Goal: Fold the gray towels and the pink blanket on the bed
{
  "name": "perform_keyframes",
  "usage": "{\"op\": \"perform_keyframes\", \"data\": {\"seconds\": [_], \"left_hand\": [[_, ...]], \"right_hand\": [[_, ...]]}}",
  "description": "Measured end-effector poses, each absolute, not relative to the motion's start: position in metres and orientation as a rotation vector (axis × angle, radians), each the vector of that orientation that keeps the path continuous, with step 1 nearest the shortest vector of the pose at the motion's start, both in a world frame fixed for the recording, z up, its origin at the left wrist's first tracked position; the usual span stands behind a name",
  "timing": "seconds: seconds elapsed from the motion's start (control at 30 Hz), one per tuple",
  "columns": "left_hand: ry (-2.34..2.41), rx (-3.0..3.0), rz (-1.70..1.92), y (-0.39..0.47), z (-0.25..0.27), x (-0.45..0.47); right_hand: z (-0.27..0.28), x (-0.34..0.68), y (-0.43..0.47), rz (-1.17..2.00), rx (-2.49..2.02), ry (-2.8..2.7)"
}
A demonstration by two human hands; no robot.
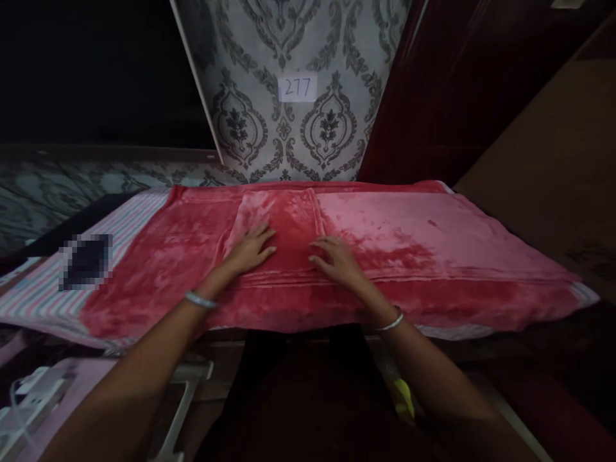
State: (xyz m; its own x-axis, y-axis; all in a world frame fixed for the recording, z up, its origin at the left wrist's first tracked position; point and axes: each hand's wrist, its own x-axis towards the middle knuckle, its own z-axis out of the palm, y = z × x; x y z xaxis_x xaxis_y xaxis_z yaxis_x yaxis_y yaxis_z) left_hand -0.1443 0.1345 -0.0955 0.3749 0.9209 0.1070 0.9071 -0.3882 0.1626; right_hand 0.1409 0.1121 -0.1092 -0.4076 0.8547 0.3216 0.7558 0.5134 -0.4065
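Both palms flat, fingers spread: left hand [251,249] and right hand [337,256] press the folded cloth [283,221] lying mid-blanket [409,244]. Step looks like smoothing; next fold probably needs an edge pinched.

Two bare arms come up from the bottom of the picture, with no sleeves. The left hand [250,249] and the right hand [337,260] each have a thin silver bangle at the wrist.

Red blanket [385,244]; grey damask wallpaper [289,141]
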Motion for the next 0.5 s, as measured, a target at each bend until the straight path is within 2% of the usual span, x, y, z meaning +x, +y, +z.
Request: {"op": "perform_keyframes", "data": {"seconds": [0.13,0.27,0.5], "left_hand": [[1.416,2.594,0.415,0.078,-0.109,-0.153],[1.491,2.531,0.504,0.058,-0.118,-0.159],[1.532,2.541,0.680,0.055,-0.134,-0.157]], "right_hand": [[-0.120,0.148,0.097,0.405,-1.150,-2.369],[-0.131,0.151,0.096,0.501,-1.179,-2.319],[-0.143,0.157,0.087,0.343,-1.107,-2.321]]}}
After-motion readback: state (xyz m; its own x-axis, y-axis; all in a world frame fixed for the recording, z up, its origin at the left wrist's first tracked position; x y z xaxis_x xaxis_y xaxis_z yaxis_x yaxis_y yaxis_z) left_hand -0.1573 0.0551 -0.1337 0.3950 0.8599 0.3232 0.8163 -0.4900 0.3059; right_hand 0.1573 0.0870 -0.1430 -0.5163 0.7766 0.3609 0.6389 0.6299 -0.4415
